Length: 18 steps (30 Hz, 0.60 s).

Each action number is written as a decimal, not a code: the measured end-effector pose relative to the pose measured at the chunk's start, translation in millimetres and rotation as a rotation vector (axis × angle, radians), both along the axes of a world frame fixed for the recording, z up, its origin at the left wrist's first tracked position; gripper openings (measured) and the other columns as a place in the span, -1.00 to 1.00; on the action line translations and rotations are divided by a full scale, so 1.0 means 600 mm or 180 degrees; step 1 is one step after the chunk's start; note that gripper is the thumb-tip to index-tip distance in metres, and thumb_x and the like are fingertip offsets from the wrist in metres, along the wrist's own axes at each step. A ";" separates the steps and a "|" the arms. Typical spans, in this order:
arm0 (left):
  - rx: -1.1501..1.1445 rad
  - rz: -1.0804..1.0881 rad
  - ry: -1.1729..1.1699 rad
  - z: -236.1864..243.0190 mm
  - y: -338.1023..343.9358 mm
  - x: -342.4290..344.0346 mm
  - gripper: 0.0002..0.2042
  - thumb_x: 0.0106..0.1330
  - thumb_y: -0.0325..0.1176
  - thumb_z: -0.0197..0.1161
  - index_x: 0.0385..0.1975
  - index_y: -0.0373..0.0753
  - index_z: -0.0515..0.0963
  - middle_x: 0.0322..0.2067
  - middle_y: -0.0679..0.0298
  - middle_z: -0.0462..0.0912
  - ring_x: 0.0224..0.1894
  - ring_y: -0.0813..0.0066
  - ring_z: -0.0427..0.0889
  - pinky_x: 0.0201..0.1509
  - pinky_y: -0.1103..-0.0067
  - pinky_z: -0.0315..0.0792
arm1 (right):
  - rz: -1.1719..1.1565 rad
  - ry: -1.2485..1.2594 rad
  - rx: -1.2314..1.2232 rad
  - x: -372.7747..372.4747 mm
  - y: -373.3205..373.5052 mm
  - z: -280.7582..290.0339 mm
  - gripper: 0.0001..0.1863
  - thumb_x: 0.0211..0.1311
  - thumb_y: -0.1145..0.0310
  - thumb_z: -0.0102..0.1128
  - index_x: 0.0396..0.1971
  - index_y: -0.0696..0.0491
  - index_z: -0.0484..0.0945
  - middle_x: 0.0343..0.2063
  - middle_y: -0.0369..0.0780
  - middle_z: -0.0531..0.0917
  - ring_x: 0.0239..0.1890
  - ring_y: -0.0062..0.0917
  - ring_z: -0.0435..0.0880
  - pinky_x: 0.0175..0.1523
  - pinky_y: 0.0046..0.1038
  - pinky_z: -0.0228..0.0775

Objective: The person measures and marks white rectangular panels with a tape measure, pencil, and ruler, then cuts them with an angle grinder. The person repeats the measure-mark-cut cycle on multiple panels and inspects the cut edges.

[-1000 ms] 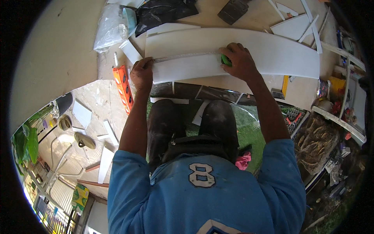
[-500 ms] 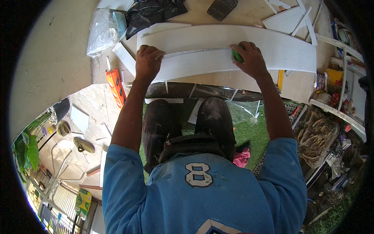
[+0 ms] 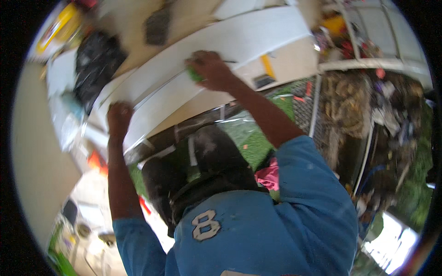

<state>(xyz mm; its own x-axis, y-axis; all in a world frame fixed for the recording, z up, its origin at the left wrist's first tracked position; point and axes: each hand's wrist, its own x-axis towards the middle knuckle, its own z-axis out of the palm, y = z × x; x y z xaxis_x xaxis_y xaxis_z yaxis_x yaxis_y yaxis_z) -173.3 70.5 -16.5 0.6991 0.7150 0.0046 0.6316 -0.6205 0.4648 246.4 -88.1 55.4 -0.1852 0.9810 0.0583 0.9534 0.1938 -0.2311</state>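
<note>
Both hands press on a long white board (image 3: 221, 60) slanting across the upper frame: left hand (image 3: 119, 117) flat at its lower-left end, right hand (image 3: 211, 70) curled around a small green object (image 3: 194, 75) mid-board. Black bag (image 3: 94, 62) crowds the upper left. Earlier, the board lay level.

A long white board (image 3: 184, 94) lies flat on the tabletop (image 3: 285, 60), running slantwise from lower left to upper right, its near edge overhanging. A second, wider white board (image 3: 258, 34) lies just beyond it, parallel. A small green object (image 3: 193, 74), partly hidden and blurred, rests on the near board's middle.
</note>
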 end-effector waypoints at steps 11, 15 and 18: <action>0.0230 -0.0297 0.0531 0.046 -0.002 0.022 -0.89 0.17 -0.42 0.54 -0.34 -0.20 0.75 -0.26 0.24 0.79 -0.11 0.15 0.72 0.07 0.27 0.59 | -0.0590 0.0086 0.0257 -0.022 -0.037 0.008 0.16 -0.13 -0.17 0.72 0.55 -0.25 0.37 0.48 0.20 0.33 0.53 0.14 0.33 0.48 0.32 0.20; -0.0332 0.0008 0.0060 0.054 -0.004 0.022 -0.89 0.20 -0.42 0.54 -0.33 -0.22 0.76 -0.26 0.22 0.80 -0.14 0.18 0.73 0.04 0.28 0.59 | -0.0679 0.0179 0.0121 -0.032 -0.047 0.013 0.18 -0.01 -0.18 0.67 0.62 -0.19 0.25 0.58 0.23 0.15 0.62 0.17 0.17 0.55 0.32 0.11; -0.0517 0.0088 0.0165 0.056 0.001 0.023 -0.91 0.22 -0.43 0.52 -0.32 -0.23 0.76 -0.25 0.21 0.81 -0.16 0.18 0.74 0.03 0.30 0.60 | -0.0766 0.0139 0.0147 -0.050 -0.042 0.022 0.21 -0.03 -0.21 0.66 0.62 -0.13 0.25 0.60 0.20 0.13 0.64 0.14 0.13 0.57 0.33 0.07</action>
